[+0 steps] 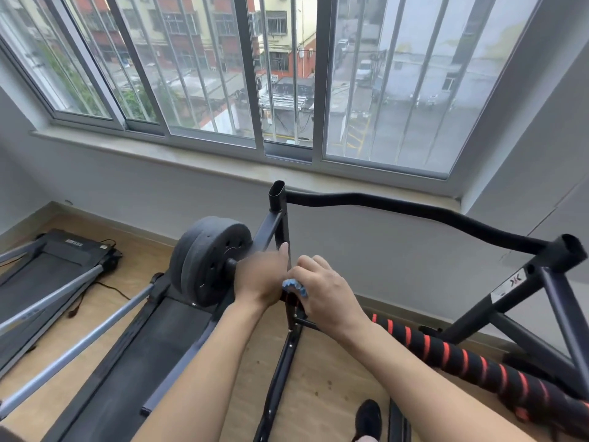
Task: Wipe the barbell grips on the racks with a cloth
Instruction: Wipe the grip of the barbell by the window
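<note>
A barbell with a black grip wrapped in red stripes [462, 355] lies across a black rack [280, 218], running from centre to lower right. Grey weight plates [204, 260] sit on its left end. My right hand [325, 291] grips the bar near the rack's left upright with a blue cloth [294, 287] bunched under its fingers. My left hand [261, 275], blurred, is wrapped around the bar just left of the cloth, beside the plates. The bar under both hands is hidden.
A curved black bar [414, 212] joins the rack's two uprights. Folded treadmills [63, 282] lie on the wooden floor at left. A window wall with a sill [191, 157] is close ahead. My black shoe [369, 416] shows at the bottom.
</note>
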The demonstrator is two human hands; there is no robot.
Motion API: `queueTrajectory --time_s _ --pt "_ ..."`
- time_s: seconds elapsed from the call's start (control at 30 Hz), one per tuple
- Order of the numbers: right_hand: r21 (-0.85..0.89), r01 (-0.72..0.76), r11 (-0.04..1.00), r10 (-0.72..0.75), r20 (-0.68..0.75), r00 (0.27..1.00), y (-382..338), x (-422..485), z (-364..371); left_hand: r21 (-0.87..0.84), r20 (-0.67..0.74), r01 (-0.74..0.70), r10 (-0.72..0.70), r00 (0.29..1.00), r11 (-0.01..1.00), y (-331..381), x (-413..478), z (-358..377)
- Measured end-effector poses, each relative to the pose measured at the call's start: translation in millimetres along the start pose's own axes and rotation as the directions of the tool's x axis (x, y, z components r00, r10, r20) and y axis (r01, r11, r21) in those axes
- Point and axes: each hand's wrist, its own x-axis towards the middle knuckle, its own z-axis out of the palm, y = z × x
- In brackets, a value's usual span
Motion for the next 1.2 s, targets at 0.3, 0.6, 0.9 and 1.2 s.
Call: queueTrajectory --time_s 0.3,0.6,0.9,1.2 --pt "0.141 -0.223 0.965 0.218 0.051 0.975 29 15 -34 0.057 0.107 -0.04 0.034 0.994 0.998 6 23 -2" --pt "-0.017 -0.226 0.974 0.226 0.015 0.974 16 -2 -8 0.005 -0.054 -0.049 0.049 0.997 0.999 7 7 1" --pt "-0.105 -0.055 0.993 0.052 -0.031 0.998 18 -5 -15 0.103 0.305 -0.022 -0.011 0.952 0.994 22 46 -7" --pt "-0.121 -0.091 0.989 0.091 -0.006 0.996 31 8 -13 0.043 -0.156 -0.285 0.288 0.945 0.957 6 5 9"
